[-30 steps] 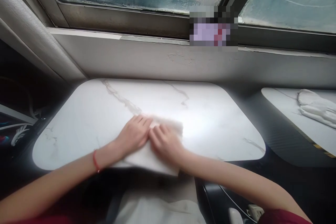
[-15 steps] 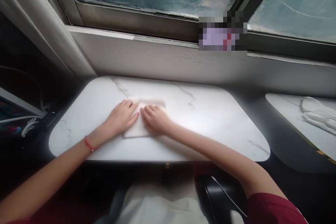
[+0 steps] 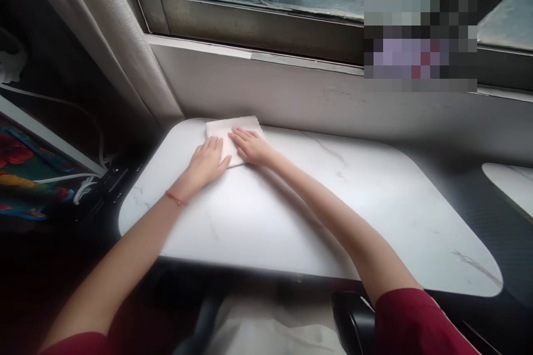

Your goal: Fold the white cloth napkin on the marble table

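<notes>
A folded white cloth (image 3: 222, 126) lies flat at the far edge of the white marble-patterned tabletop (image 3: 237, 222). My left hand (image 3: 206, 162) rests palm down on the cloth's near left part, fingers stretched forward and thumb out to the right. On its right side, my right hand (image 3: 251, 146) also presses flat, with the fingers extended to the left. Both hands are open and neither has its fingers wrapped round the cloth. Their palms hide part of it.
A pale wall (image 3: 266, 86) rises behind the table under a metal-framed window (image 3: 258, 19). A curtain (image 3: 112, 28) hangs at the left, with cables (image 3: 85, 186) below it. Another white tabletop (image 3: 512, 183) stands at the right.
Both hands and the cloth have slid away from me, from the middle of the tabletop to its far edge. My fingers, more bent before, now lie flatter. The view has shifted left.
</notes>
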Demonstrator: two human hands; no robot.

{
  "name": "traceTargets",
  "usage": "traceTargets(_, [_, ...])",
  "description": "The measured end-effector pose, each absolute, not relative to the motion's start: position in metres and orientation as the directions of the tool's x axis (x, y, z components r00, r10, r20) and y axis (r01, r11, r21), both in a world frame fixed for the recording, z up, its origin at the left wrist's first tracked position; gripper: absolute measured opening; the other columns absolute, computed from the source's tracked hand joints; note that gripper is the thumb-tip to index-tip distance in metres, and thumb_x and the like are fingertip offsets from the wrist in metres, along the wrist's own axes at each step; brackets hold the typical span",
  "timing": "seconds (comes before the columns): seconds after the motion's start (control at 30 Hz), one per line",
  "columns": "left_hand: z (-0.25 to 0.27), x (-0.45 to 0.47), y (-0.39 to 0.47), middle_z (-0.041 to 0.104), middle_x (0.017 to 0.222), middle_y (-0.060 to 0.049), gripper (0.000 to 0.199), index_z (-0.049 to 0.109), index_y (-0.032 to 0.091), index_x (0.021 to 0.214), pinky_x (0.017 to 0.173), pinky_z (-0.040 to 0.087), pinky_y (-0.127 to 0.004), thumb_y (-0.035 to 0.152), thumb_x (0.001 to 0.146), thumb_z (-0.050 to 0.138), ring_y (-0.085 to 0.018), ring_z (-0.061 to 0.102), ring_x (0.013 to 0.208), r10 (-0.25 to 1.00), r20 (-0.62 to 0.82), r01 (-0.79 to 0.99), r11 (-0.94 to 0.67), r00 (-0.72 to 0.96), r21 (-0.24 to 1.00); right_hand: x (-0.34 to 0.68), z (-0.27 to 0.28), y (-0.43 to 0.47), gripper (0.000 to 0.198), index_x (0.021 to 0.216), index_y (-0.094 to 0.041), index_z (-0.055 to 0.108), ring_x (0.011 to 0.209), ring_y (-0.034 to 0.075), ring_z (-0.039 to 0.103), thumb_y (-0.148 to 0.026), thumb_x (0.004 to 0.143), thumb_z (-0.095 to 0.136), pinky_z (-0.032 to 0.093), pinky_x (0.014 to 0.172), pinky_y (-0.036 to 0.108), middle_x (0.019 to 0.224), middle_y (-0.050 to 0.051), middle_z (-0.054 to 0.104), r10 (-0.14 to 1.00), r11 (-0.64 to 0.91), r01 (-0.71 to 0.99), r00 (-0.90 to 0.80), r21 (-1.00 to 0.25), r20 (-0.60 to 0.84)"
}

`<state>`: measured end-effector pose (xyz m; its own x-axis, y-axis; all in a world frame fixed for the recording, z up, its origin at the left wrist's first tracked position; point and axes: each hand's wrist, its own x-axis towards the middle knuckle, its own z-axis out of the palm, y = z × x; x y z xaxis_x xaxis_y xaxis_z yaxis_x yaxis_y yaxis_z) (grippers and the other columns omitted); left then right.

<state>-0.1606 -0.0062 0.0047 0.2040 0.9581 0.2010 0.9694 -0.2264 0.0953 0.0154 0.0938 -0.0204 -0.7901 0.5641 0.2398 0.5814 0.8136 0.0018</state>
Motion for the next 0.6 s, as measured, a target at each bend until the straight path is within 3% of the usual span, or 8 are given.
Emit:
traceTargets(0.23, [0.007,-0.194,0.008,0.051,0.145,-0.02,0.044,0.05,0.01,0.133,0.109,0.041,-0.046,0.034,0.101,0.034,-0.031,0.046,0.136,0.985,0.171,0.992,-0.055,0.035,0.114,-0.045,-0.019,0.107,0.053,0.147,-0.003,0.042,0.146,0.03,0.034,-0.017,0.098,0.032,0.03,0.114,0.046,0.157,0.022,0.04,0.565,0.811,0.585,-0.783,-0.003,0.259])
traceTargets(0.37, [0.013,-0.206,0.009,0.058,0.136,-0.021,0.041,0.055,0.008,0.126,0.106,0.044,-0.045,0.032,0.097,0.038,-0.033,0.046,0.136,0.983,0.16,0.993,0.071,-0.085,0.09,-0.082,-0.013,0.094,0.054,0.147,0.002,0.039,0.144,0.035,0.034,-0.022,0.099,0.033,0.03,0.111,0.046,0.158,0.026,0.035,0.583,0.798,0.603,-0.782,0.029,0.222])
traceTargets(0.6, [0.035,-0.206,-0.005,0.068,0.117,-0.021,0.032,0.066,0.01,0.108,0.091,0.051,-0.043,0.022,0.094,0.04,-0.034,0.062,0.115,0.974,0.099,0.979,0.205,-0.203,-0.007,-0.109,0.0,0.052,0.052,0.144,0.004,0.039,0.129,0.038,0.045,-0.023,0.1,0.031,0.038,0.096,0.047,0.153,0.031,0.038,0.615,0.76,0.638,-0.767,0.121,0.183])
